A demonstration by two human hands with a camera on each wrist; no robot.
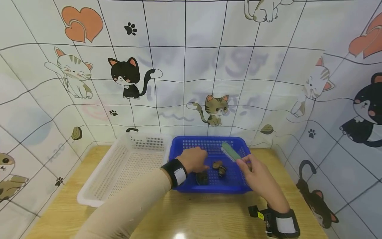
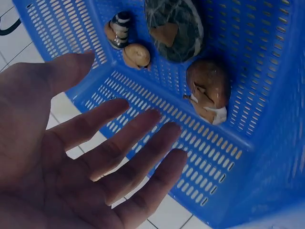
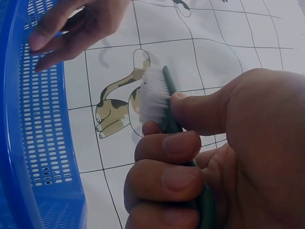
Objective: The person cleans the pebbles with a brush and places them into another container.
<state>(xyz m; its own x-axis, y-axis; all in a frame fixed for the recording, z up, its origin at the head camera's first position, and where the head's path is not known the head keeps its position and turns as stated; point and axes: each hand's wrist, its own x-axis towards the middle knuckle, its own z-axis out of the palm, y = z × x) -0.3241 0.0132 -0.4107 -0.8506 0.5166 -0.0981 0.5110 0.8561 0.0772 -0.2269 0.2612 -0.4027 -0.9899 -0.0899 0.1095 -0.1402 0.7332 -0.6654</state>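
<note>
Behind the rectangular, perforated blue plastic basket (image 1: pixel 209 190), faint purplish lettering on the cat-printed white sheet (image 1: pixel 176 63) cannot be read; over the basket's right side, a green, white-bristled brush (image 1: pixel 231 151) is gripped by the right hand (image 1: pixel 261 177); inside it, a dark, white-veined oval stone (image 2: pixel 185 43) is overhung by the left hand (image 1: pixel 192 160), fingers spread.

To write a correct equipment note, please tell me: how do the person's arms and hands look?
The left hand and right hand wear no gloves. The left sleeve is long and beige. The left wristband and right wristband are black with pale rectangular patches; the right one has a small yellow label.
</note>
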